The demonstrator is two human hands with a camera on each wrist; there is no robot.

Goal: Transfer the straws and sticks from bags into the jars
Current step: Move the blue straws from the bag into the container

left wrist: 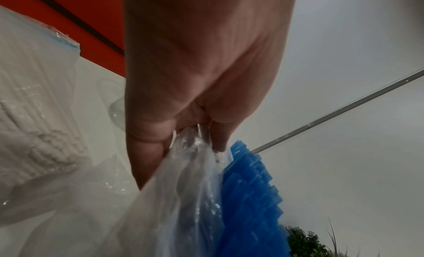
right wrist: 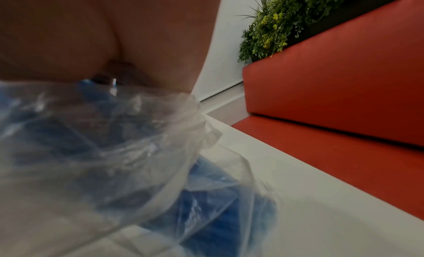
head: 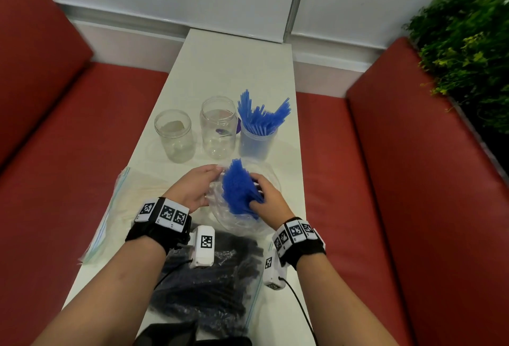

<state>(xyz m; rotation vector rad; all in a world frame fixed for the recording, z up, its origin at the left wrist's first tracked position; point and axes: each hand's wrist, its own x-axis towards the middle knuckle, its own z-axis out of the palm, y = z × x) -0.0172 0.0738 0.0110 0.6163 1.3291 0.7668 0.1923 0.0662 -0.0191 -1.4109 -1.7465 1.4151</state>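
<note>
Head view: black straw bag (head: 209, 290) under wrists.

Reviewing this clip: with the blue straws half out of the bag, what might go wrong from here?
1. The right hand grips a fanned bundle of blue straws; loose outer ones may slip onto the table.
2. The left hand only pinches the clear bag at its edge, so the film may drag out with the straws.
3. The blue-straw jar already looks crowded, and lifting the bundle could knock the empty jars beside it.
</note>
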